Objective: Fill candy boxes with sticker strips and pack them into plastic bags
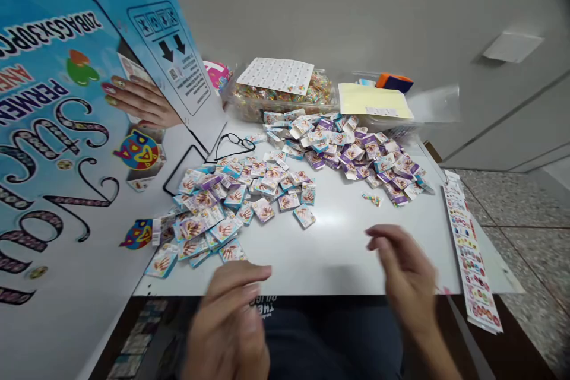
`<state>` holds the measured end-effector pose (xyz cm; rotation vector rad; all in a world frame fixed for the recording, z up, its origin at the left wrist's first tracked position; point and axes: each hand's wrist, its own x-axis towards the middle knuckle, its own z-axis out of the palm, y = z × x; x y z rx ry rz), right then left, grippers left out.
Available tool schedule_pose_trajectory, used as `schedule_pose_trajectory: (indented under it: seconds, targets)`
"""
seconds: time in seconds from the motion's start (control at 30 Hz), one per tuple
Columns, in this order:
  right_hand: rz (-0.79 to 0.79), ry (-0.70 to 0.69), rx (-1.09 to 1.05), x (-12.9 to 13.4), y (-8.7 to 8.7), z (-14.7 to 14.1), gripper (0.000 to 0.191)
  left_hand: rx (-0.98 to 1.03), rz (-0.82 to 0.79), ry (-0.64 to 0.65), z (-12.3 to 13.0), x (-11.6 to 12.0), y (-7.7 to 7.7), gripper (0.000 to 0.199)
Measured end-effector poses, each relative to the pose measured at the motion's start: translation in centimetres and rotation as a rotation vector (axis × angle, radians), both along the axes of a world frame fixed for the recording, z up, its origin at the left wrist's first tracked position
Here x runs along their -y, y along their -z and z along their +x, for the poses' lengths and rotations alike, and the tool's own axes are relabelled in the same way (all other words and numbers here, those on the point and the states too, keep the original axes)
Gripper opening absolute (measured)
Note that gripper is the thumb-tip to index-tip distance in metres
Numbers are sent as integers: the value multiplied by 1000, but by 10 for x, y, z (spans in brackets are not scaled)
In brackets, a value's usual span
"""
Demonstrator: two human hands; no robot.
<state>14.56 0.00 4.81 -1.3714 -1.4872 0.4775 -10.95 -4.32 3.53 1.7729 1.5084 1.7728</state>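
Observation:
My left hand (pixel 234 317) is raised at the table's front edge, below the left pile of small boxes (pixel 209 214). It is blurred; its fingers curl together, and whatever they may hold is hidden. Over the right part of the white table (pixel 329 237) hangs my right hand (pixel 403 273), its thumb and fingers bent close together, with nothing I can make out between them. Above it lies a small colourful packet (pixel 371 198). A second heap of blue and purple boxes (pixel 356 148) spreads across the back right.
Behind the boxes stand a clear tub (pixel 262 108) of shiny packets and another container (pixel 427 113) under a yellow sheet (pixel 374 100). Black glasses (pixel 236 141) lie back left. A large printed box (pixel 89 130) borders the left. Sticker strips (pixel 472 255) lie along the right.

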Motion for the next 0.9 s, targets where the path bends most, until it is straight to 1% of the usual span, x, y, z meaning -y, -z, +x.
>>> schedule_pose_trajectory:
  seconds: [0.03, 0.07, 0.1, 0.13, 0.17, 0.2, 0.23, 0.27, 0.3, 0.33, 0.37, 0.43, 0.5, 0.6, 0.63, 0.7, 0.73, 0.77, 0.83, 0.87, 0.9]
  targets:
    - [-69, -26, 36, -10, 21, -6, 17, -45, 40, 17, -1, -5, 12, 25]
    - [-129, -48, 73, -16, 42, -12, 17, -140, 7, 40, -4, -10, 26, 27]
    - [-160, -55, 107, -19, 61, -16, 17, -269, -35, 11, -8, -13, 42, 27]
    - [-174, -71, 133, -21, 77, -19, 16, -396, -55, -68, -13, -15, 58, 25]
    - [-173, -78, 160, -22, 89, -23, 16, -517, -112, -154, -18, -16, 73, 26]
    - [-162, -83, 196, -25, 98, -27, 18, -610, -179, -239, -22, -16, 86, 29]
    - [-146, -86, 239, -29, 103, -33, 24, -677, -217, -275, -26, -15, 97, 31]
    - [-128, -88, 291, -35, 106, -40, 33, -726, -242, -281, -29, -14, 104, 33]
    - [-115, -93, 349, -43, 107, -48, 42, -757, -245, -251, -30, -14, 108, 34]
    - [-110, -100, 410, -52, 106, -58, 49, -777, -230, -195, -30, -14, 110, 34]
    - [-115, -107, 467, -60, 105, -67, 49, -792, -207, -130, -28, -15, 110, 34]
    - [-143, -126, 554, -73, 102, -84, 38, -804, -168, -14, -20, -19, 107, 36]
    - [-169, -167, 580, -78, 98, -95, 29, -811, -153, 51, -11, -27, 103, 39]
    - [-170, -256, 491, -77, 91, -91, 30, -817, -200, 24, 1, -41, 100, 43]
    - [-157, -259, 444, -79, 88, -86, 28, -812, -226, 8, 3, -46, 100, 44]
    - [-127, -210, 367, -89, 84, -74, 25, -797, -264, 3, 7, -56, 100, 48]
    - [-124, -175, 341, -97, 83, -68, 29, -795, -274, 13, 8, -60, 100, 50]
    - [-138, -151, 322, -108, 83, -64, 37, -800, -277, 24, 10, -64, 99, 52]
    - [-206, -163, 276, -130, 86, -62, 57, -827, -282, 41, 13, -71, 99, 52]
    - [-243, -185, 246, -140, 89, -64, 61, -840, -287, 51, 14, -74, 99, 51]
    - [-277, -201, 215, -148, 92, -66, 60, -849, -288, 67, 15, -76, 100, 49]
